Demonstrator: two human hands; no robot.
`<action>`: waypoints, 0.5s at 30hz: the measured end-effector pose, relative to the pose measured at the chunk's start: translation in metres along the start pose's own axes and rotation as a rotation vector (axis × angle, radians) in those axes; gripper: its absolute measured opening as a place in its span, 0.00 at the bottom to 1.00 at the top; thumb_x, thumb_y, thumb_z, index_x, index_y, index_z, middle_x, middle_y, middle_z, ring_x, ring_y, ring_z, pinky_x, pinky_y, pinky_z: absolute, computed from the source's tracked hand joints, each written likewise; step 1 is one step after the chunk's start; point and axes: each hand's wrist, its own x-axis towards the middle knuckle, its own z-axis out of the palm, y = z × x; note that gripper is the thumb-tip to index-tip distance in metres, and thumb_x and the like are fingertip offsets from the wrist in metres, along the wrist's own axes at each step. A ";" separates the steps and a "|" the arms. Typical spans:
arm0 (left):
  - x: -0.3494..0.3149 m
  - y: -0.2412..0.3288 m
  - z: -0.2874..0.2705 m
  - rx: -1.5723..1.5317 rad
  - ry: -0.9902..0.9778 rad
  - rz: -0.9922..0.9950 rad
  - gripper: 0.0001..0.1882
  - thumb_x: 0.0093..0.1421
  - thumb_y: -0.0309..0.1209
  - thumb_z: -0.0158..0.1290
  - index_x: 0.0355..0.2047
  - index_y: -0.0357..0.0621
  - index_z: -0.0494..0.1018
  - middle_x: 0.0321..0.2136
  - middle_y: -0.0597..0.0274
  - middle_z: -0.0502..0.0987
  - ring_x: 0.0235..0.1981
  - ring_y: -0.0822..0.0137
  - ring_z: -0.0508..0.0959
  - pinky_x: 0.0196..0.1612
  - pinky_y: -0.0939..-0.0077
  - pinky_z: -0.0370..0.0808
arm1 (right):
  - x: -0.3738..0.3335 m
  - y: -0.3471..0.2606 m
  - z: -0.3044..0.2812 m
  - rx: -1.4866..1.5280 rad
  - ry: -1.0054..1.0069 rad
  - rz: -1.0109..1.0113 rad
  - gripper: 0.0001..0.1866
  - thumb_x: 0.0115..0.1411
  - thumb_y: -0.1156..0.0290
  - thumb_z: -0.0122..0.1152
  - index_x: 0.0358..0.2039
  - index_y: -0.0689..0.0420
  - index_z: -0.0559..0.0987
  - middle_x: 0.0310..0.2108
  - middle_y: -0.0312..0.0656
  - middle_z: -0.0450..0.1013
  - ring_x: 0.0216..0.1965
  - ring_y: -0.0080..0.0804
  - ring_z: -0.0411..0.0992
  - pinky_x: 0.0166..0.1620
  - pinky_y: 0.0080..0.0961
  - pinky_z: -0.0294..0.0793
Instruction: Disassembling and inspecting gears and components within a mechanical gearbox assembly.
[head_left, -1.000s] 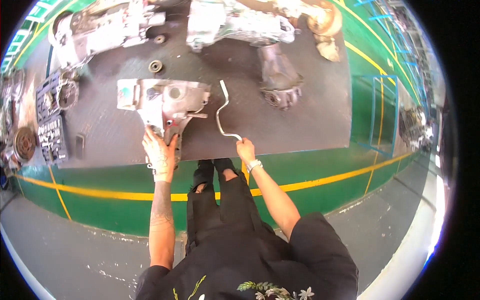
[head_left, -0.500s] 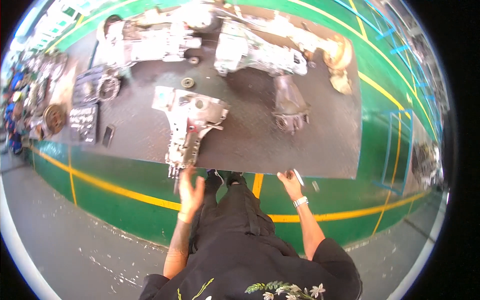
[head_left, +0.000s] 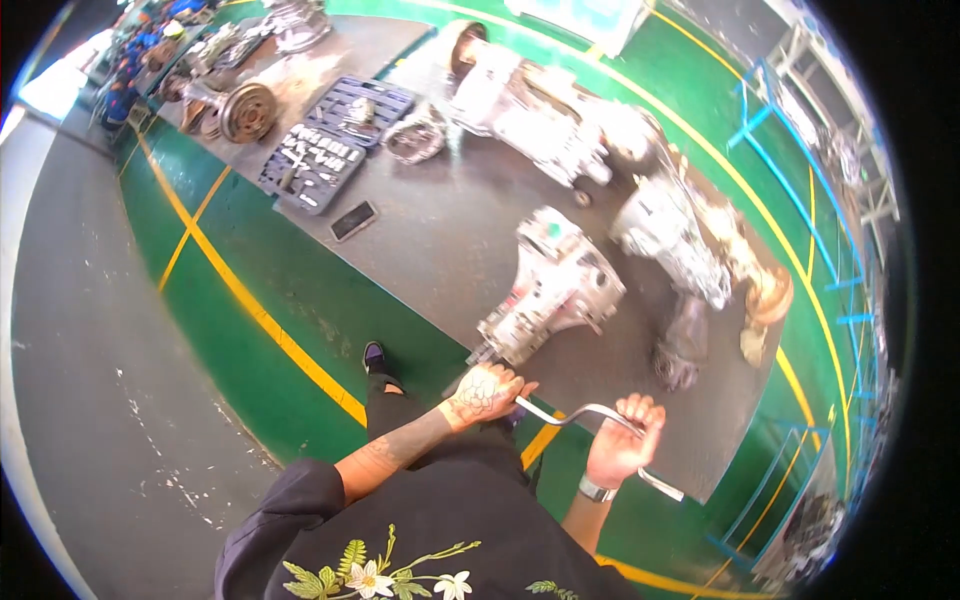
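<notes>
A bent metal speed brace (head_left: 560, 415) runs between my two hands in front of the bench's near edge. My right hand (head_left: 622, 438), with a watch on its wrist, is wrapped round the cranked part, and the brace's other end sticks out past it. My left hand (head_left: 485, 393) is closed at the brace's left end, its fingers hiding that tip. Just beyond the left hand, a silver gearbox housing (head_left: 550, 285) lies on the bench, its narrow end toward me. Whether the brace touches the housing cannot be seen.
On the dark metal bench (head_left: 400, 265) lie a phone (head_left: 354, 221), a socket set case (head_left: 312, 168), and a round metal housing (head_left: 415, 135). Larger gearboxes (head_left: 530, 120) stand at the back, with a dark tapered casing (head_left: 683, 340) at right. A rusty hub (head_left: 247, 112) sits far left.
The view has turned, so the bench now runs diagonally. My left hand has gone from spread to closed at the brace's end. My right hand has brought the brace across to it.
</notes>
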 end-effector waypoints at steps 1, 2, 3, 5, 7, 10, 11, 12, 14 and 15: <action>-0.014 -0.018 -0.008 0.002 -0.048 -0.025 0.17 0.56 0.36 0.54 0.13 0.46 0.67 0.10 0.59 0.68 0.14 0.59 0.72 0.21 0.64 0.68 | -0.006 0.018 0.002 0.147 0.118 0.068 0.17 0.60 0.58 0.51 0.20 0.53 0.62 0.18 0.35 0.57 0.24 0.27 0.57 0.34 0.25 0.61; -0.029 -0.040 -0.011 0.004 -0.106 -0.043 0.16 0.56 0.36 0.53 0.14 0.45 0.67 0.11 0.58 0.69 0.15 0.59 0.73 0.21 0.64 0.68 | -0.010 0.040 0.007 0.296 0.245 0.133 0.16 0.58 0.61 0.52 0.19 0.53 0.62 0.17 0.35 0.57 0.23 0.27 0.56 0.34 0.25 0.60; -0.049 -0.065 -0.014 -0.038 -0.144 -0.047 0.14 0.56 0.35 0.52 0.16 0.44 0.68 0.12 0.57 0.71 0.16 0.57 0.74 0.23 0.64 0.70 | -0.020 0.064 0.017 0.358 0.456 0.185 0.18 0.56 0.60 0.53 0.16 0.52 0.60 0.16 0.34 0.56 0.23 0.26 0.56 0.34 0.25 0.60; -0.083 -0.134 -0.021 -0.099 -0.085 -0.085 0.13 0.56 0.35 0.52 0.18 0.44 0.69 0.14 0.56 0.72 0.17 0.56 0.75 0.23 0.62 0.71 | -0.042 0.129 0.039 0.399 0.444 0.281 0.19 0.55 0.56 0.54 0.16 0.52 0.60 0.13 0.34 0.53 0.19 0.26 0.56 0.34 0.24 0.60; -0.109 -0.205 -0.041 -0.098 -0.102 -0.217 0.11 0.56 0.36 0.51 0.20 0.45 0.71 0.16 0.56 0.74 0.19 0.54 0.75 0.25 0.60 0.72 | -0.080 0.203 0.059 0.469 0.395 0.487 0.21 0.56 0.54 0.52 0.14 0.50 0.59 0.10 0.32 0.49 0.17 0.26 0.54 0.31 0.25 0.58; -0.139 -0.272 -0.077 0.024 -0.325 -0.432 0.08 0.55 0.35 0.52 0.23 0.44 0.72 0.22 0.55 0.75 0.26 0.53 0.76 0.28 0.59 0.72 | -0.139 0.259 0.092 0.148 0.342 0.736 0.23 0.60 0.57 0.47 0.12 0.49 0.55 0.07 0.31 0.47 0.14 0.23 0.50 0.23 0.25 0.53; -0.142 -0.285 -0.088 -0.001 -0.363 -0.389 0.08 0.55 0.35 0.52 0.23 0.44 0.72 0.22 0.55 0.75 0.26 0.53 0.76 0.28 0.59 0.72 | -0.154 0.270 0.099 -0.125 0.210 0.659 0.22 0.61 0.60 0.48 0.13 0.51 0.58 0.08 0.31 0.48 0.14 0.23 0.50 0.22 0.24 0.53; -0.141 -0.300 -0.093 -0.078 -0.258 -0.341 0.08 0.54 0.33 0.53 0.25 0.43 0.71 0.24 0.54 0.74 0.29 0.51 0.75 0.31 0.59 0.72 | -0.160 0.283 0.107 -0.405 0.076 0.583 0.21 0.62 0.64 0.50 0.13 0.53 0.60 0.08 0.32 0.50 0.13 0.22 0.50 0.22 0.24 0.53; -0.131 -0.341 -0.098 -0.282 -0.292 -0.277 0.15 0.49 0.35 0.60 0.31 0.39 0.69 0.31 0.50 0.73 0.37 0.49 0.73 0.40 0.60 0.71 | -0.153 0.295 0.132 -1.235 -0.153 0.164 0.13 0.56 0.72 0.60 0.17 0.61 0.71 0.10 0.29 0.57 0.16 0.14 0.58 0.22 0.17 0.57; -0.117 -0.357 -0.103 -0.272 -0.255 -0.166 0.20 0.46 0.37 0.63 0.34 0.39 0.69 0.33 0.51 0.73 0.39 0.50 0.73 0.42 0.61 0.70 | -0.149 0.291 0.140 -1.268 -0.143 0.203 0.14 0.56 0.72 0.60 0.16 0.61 0.71 0.10 0.28 0.59 0.17 0.13 0.58 0.21 0.16 0.56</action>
